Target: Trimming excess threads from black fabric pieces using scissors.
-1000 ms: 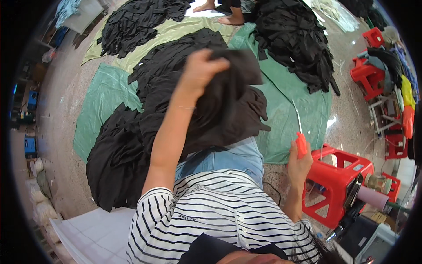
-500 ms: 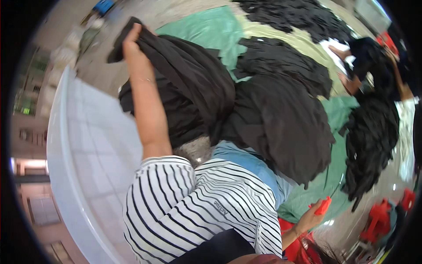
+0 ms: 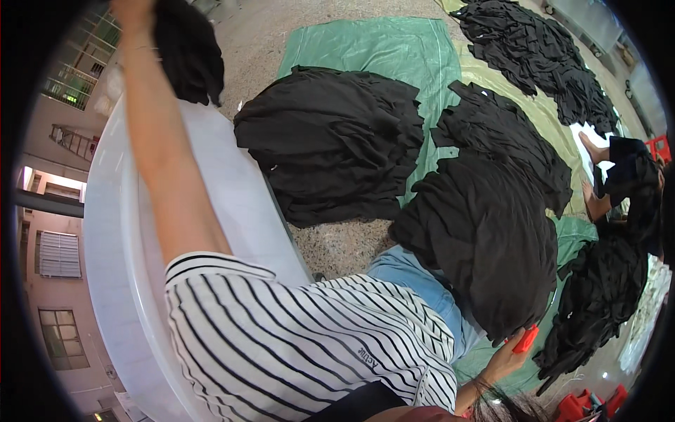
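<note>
My left arm reaches to the upper left, and my left hand is cut by the picture's rim, its fingers mostly out of sight. A black garment hangs from it over the far end of a white, raised-edge surface. Down at the lower right, my right hand is closed around a small red object whose kind I cannot make out. Beside that hand, a heap of black garments lies across my lap. Another black garment pile spreads in front of me.
A green sheet and a yellowish sheet lie on the speckled floor. More black piles sit at the far right. A co-worker's bare feet show at the right edge, near another black heap.
My left hand has swung up and left, carrying the black garment off the front pile toward the white surface. My right hand stays low, still around the red object. The view has turned left.
</note>
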### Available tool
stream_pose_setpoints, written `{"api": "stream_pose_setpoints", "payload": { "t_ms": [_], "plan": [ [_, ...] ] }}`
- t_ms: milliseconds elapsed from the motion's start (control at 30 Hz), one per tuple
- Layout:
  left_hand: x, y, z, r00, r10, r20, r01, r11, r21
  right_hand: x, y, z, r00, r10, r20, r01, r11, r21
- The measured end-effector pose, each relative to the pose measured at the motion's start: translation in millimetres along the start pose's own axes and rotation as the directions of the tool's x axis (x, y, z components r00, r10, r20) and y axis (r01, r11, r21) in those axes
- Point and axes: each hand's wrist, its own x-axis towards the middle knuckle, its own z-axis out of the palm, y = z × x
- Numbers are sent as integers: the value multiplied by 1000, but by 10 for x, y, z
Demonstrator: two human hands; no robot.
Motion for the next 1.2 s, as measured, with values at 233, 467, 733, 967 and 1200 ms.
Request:
{"api": "stream_pose_setpoints", "payload": {
  "t_ms": [233,467,733,967,1200],
  "plan": [
    [-2877,-1463,1768,783,-319,533,168,935,313,-192,389,-186,988,154,-30,-155,987,-36],
    [-5285,-263,2106,43,-459,887,705,643,299,-226,64,-233,957,267,-116,-283,945,-162],
    [-4629,2227,2073,566,288,773,258,828,-498,-263,698,-29,892,444,-89,-444,896,21],
    [-4715,2988,1689,-59,774,630,1,632,-775,-340,1483,328,888,459,39,-437,814,383],
    [-5136,2598,1496,397,657,641,-79,720,-689,-469,933,284,983,181,-23,-173,964,202]
  ]
}}
